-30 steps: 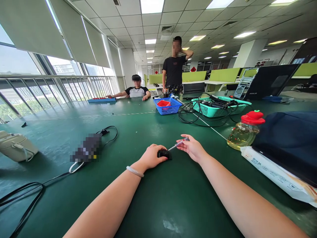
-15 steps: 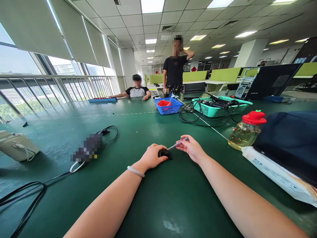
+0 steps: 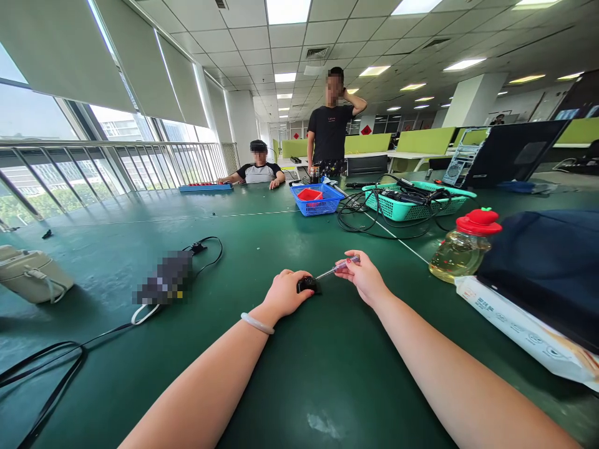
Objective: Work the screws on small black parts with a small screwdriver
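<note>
My left hand [image 3: 284, 292] rests on the green table [image 3: 262, 374] and grips a small black part [image 3: 307, 285] against the surface. My right hand [image 3: 364, 276] holds a thin screwdriver with a clear handle [image 3: 336, 269] by its rear end. The tool slants down to the left and its tip meets the black part. A white bracelet [image 3: 256, 323] sits on my left wrist.
A blurred dark device with a cable [image 3: 165, 278] lies to the left, a beige bag [image 3: 32, 274] further left. An oil bottle with a red cap [image 3: 461, 246], a white packet [image 3: 524, 327] and dark cloth are right. Blue basket [image 3: 317, 199], teal basket [image 3: 412, 201], laptop and two people stand beyond.
Both hands with the black part and screwdriver have shifted slightly up and away. The seated person's blue tray has slid a little right.
</note>
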`<state>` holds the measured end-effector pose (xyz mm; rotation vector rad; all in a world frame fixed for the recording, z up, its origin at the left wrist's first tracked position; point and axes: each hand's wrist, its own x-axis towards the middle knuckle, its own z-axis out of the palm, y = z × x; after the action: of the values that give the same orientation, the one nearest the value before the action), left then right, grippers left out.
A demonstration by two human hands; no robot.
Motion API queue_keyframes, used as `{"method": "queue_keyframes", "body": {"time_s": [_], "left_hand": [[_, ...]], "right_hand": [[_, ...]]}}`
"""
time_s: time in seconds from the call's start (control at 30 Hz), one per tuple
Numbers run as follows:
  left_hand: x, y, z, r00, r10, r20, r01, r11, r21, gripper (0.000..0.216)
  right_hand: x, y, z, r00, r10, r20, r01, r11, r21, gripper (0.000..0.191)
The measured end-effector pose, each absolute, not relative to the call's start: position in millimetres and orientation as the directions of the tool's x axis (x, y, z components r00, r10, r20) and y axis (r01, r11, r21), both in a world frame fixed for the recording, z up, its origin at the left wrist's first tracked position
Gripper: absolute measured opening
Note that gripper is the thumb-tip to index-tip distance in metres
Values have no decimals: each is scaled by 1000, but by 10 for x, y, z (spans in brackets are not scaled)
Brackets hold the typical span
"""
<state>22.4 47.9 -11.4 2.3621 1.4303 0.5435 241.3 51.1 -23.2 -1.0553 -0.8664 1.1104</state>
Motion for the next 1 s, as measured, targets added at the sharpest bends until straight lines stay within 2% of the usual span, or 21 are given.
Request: {"method": "queue_keyframes", "body": {"time_s": [0.2, 0.37, 0.7, 1.0], "left_hand": [[220, 487, -110, 346, 925, 157, 804, -378, 458, 36], [210, 509, -130, 317, 934, 165, 806, -357, 471, 37], [205, 532, -150, 332, 932, 144, 797, -358, 486, 39], [198, 547, -167, 334, 929, 156, 793, -367, 486, 37]], "right_hand": [[2417, 522, -256, 218, 969, 119, -257, 175, -950, 24], [2380, 520, -274, 230, 963, 143, -256, 201, -946, 23], [2357, 503, -271, 292, 954, -64, -351, 45, -935, 18], [2364, 511, -271, 308, 950, -56, -336, 53, -940, 20]]}}
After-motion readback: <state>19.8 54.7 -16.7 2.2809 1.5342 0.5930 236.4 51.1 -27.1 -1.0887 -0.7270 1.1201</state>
